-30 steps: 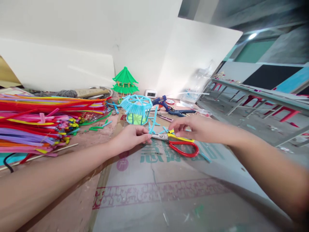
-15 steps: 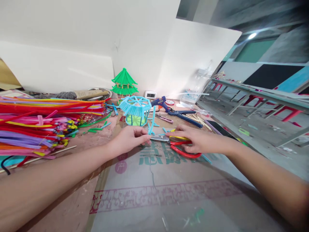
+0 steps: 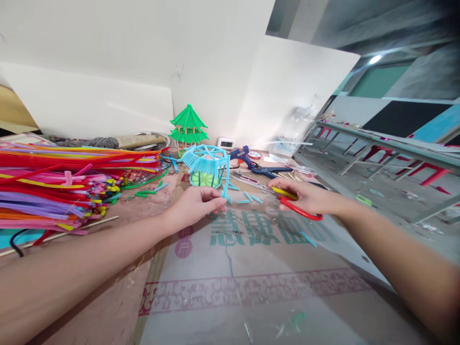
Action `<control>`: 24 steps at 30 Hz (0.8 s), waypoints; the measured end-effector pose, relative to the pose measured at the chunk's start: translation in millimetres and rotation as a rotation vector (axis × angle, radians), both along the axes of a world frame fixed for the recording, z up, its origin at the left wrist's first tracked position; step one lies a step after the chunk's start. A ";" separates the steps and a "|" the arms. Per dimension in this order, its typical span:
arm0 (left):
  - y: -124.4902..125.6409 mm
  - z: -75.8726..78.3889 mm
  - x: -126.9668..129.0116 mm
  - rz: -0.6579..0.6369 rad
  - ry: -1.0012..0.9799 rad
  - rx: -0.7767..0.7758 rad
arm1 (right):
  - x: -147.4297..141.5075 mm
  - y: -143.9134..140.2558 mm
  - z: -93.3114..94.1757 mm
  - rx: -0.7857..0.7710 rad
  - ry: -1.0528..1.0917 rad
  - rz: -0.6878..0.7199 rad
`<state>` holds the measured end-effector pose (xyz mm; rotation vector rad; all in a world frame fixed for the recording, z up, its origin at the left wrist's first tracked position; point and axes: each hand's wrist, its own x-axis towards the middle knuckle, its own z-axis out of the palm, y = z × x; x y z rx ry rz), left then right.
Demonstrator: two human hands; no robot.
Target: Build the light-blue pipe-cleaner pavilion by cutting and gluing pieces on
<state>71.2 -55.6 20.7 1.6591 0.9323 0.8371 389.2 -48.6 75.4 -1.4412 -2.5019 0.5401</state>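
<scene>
Between the thumb and fingers of my left hand (image 3: pixel 199 206) is a light-blue pipe cleaner (image 3: pixel 227 175), its long end pointing up. My right hand (image 3: pixel 305 196) is closed on scissors (image 3: pixel 300 210) with red handles and a yellow part under the fingers. The blades point left and are partly blurred. Just behind my left hand stands a small light-blue pavilion (image 3: pixel 204 165) of pipe cleaners with a partly covered roof and a green base. Several short cut blue pieces (image 3: pixel 247 196) lie on the cardboard between my hands.
Bundles of coloured pipe cleaners (image 3: pixel 72 187) fill the left side. At the back are a green tiered pavilion (image 3: pixel 189 124), a small digital timer (image 3: pixel 226 143), a blue glue gun (image 3: pixel 242 155), pliers (image 3: pixel 271 170) and a clear plastic bottle (image 3: pixel 287 139). Printed cardboard (image 3: pixel 251 268) covers the table front.
My right hand has drawn the scissors away to the right, off the blue pipe cleaner by my left fingers. My left hand stays in nearly the same place, still pinching it.
</scene>
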 end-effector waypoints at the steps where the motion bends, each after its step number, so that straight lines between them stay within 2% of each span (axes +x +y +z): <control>1: 0.3 -0.1 0.2 0.005 -0.008 -0.004 | -2.5 -2.1 1.7 -0.027 -0.015 0.018; 8: 0.5 -1.0 -0.7 0.028 -0.020 0.022 | -3.1 -6.4 12.7 -0.134 -0.034 0.125; 14: -0.3 0.3 -1.4 0.023 -0.027 0.022 | -10.6 -10.6 10.0 -0.061 0.003 0.137; 19: 1.2 -2.4 -0.7 -0.002 -0.044 0.002 | -28.1 -17.1 8.5 -0.082 -0.014 0.175; 24: 2.4 -3.9 0.2 -0.010 -0.053 -0.039 | -30.5 -14.4 6.8 -0.073 -0.041 0.203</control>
